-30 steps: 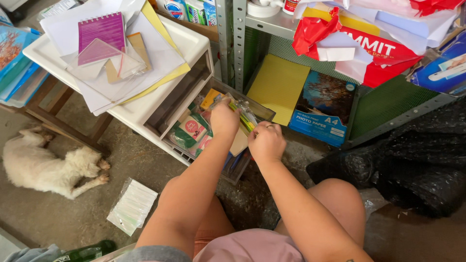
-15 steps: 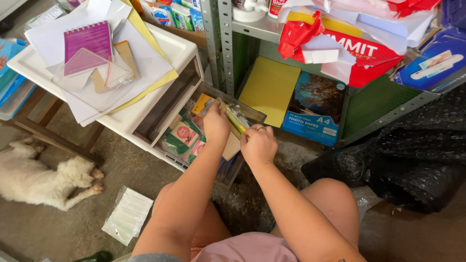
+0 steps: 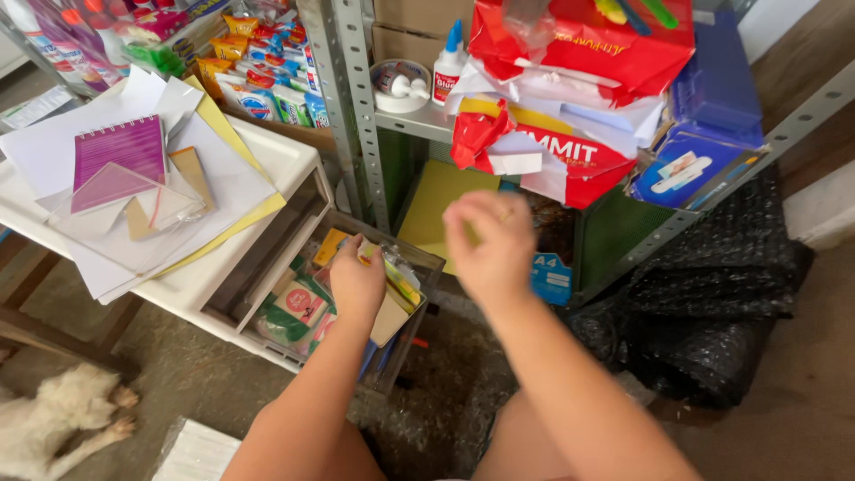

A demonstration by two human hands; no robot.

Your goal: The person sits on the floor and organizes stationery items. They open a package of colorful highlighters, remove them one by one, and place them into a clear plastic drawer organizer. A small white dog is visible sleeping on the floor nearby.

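View from above, down onto two bare arms over a concrete floor. Left hand low in an open clear plastic drawer, fingers closed around a thin bundle of yellow and green packets at the drawer's upper edge. Drawer pulled out from a white plastic cabinet, crowded with small packets, green and red ones toward the left side, a tan card just beside the wrist. Right hand raised above and to the right of the drawer, well clear of it, blurred, fingers loosely curled; holding anything or not, impossible to tell. On top of the cabinet, loose white and yellow sheets, a purple spiral notebook and a clear plastic sleeve overlapping the notebook's lower part. Behind the hands, a grey metal shelf rack with a white glue bottle, a roll of tape just beside it, crumpled red paper wrappers and blue boxes. Under the shelf, a yellow pad and a blue paper ream. Black bubble wrap at right. White dog's paws at bottom left, near a wrapped white pack on the floor.
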